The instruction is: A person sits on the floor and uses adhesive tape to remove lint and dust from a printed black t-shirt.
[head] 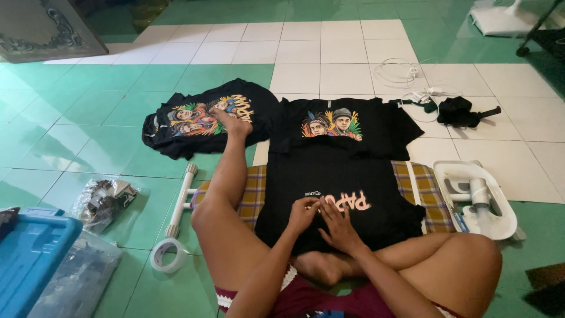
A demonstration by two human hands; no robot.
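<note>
Crossed legs point(329, 265) sitting nearest camera. Left hand point(303, 213) and right hand point(340, 225) pressing flat, fingers spread, gripping nothing, on near edge of black T-shirt point(341, 182). Shirt lying on plaid ironing board point(421, 188); second printed shirt point(344, 123) overlapping far edge. Shirt heap point(200, 118) lying on floor left, under foot point(232, 121). Tape roll point(168, 254) lying beside board's left end. Risk: uneven pressing likely dragging fabric, creasing print.
</note>
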